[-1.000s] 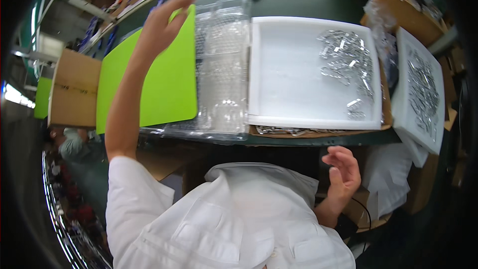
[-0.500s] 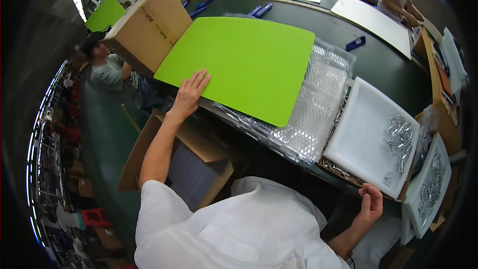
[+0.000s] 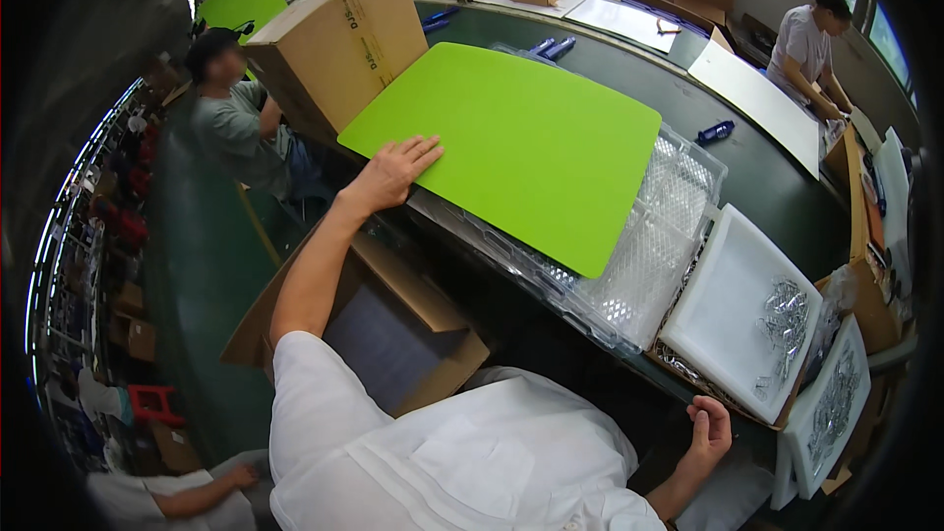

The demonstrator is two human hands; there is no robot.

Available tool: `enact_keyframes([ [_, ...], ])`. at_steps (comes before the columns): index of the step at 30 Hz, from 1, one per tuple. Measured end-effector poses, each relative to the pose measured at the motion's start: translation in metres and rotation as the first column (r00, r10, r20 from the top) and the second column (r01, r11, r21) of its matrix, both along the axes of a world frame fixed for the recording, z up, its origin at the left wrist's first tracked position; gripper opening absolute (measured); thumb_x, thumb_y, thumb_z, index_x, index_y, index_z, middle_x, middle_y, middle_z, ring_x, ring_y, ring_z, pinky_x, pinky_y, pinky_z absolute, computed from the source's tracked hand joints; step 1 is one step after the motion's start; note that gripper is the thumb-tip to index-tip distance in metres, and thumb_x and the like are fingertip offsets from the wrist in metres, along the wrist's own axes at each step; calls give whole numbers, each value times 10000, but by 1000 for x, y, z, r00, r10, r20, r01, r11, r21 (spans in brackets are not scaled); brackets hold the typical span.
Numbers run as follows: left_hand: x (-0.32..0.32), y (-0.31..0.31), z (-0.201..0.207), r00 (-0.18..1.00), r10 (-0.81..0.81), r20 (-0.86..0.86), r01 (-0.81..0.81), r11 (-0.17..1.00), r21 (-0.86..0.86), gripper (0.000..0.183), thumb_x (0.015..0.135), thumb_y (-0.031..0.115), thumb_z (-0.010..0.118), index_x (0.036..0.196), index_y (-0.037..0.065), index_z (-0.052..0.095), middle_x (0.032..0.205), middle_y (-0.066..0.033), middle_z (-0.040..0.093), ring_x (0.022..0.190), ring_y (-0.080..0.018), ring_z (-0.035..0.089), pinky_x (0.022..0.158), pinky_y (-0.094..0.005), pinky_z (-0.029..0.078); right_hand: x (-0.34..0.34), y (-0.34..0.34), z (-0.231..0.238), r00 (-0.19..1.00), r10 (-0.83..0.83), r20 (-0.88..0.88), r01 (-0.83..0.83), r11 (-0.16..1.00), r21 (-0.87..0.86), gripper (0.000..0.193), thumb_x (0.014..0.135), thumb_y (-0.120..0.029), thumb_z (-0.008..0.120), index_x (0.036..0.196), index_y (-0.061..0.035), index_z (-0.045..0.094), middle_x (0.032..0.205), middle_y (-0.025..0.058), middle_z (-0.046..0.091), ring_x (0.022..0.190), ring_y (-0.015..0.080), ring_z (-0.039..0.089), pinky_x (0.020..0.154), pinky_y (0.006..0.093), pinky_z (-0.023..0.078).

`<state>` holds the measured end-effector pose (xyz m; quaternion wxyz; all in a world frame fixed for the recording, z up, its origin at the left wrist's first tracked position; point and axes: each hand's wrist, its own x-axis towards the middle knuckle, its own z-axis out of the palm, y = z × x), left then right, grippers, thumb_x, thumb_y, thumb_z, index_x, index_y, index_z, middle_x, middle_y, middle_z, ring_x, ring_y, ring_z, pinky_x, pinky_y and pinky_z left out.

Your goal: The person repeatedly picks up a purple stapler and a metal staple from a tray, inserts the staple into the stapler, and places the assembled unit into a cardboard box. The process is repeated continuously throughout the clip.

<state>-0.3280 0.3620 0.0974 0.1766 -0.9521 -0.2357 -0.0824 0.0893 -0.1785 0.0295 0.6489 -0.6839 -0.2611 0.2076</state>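
Note:
My left hand (image 3: 395, 175) lies flat, fingers outstretched, on the near left edge of a bright green board (image 3: 521, 152). The board rests on a clear plastic tray (image 3: 661, 236) with ribbed compartments, whose right part sticks out from under it. My right hand (image 3: 706, 430) hangs just off the near edge of a white shallow tray (image 3: 737, 305); its fingers are loosely curled and nothing shows in them. Small shiny metal pieces (image 3: 787, 320) lie in the right part of that white tray.
A large cardboard box (image 3: 334, 44) stands left of the board. Below my left arm is an open carton (image 3: 388, 344). Another white tray of metal pieces (image 3: 836, 403) is at the right. One person (image 3: 236, 118) is at the left, another (image 3: 811, 54) far right. Blue tools (image 3: 715, 132) lie on the bench.
The view has shifted, so the bench appears moved. A person in red at the back and another's arm at lower left have come into view. My left hand stays on the green board.

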Motion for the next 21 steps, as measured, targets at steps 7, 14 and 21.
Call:
enact_keyframes([
  [7, -4, 5, -4, 991, -101, 89, 93, 992, 86, 580, 821, -60, 604, 1397, 2, 622, 1461, -178, 625, 1333, -353, 608, 1123, -448, 497, 8, 12, 6, 998, 42, 39, -42, 999, -6, 144, 1026, -23, 624, 1138, 36, 693, 1133, 108, 717, 986, 152, 682, 912, 298, 566],
  [14, -2, 7, 12, 967, -114, 227, 88, 989, 121, 505, 838, -64, 611, 1339, -6, 638, 1358, -183, 688, 1234, -350, 681, 1048, -448, 556, 7, 31, 8, 998, 61, 22, -61, 998, -2, 142, 1003, 29, 606, 1116, 39, 691, 1125, 106, 708, 968, 147, 668, 895, 282, 550],
  [21, 8, 29, 30, 783, -51, 620, -96, 975, 201, 308, 903, 49, 681, 1210, 35, 674, 1058, -190, 744, 942, -378, 739, 820, -467, 589, 3, 35, 4, 997, 78, 4, -78, 997, -19, 136, 1021, -2, 622, 1128, 34, 697, 1103, 98, 719, 964, 140, 670, 907, 274, 550],
])
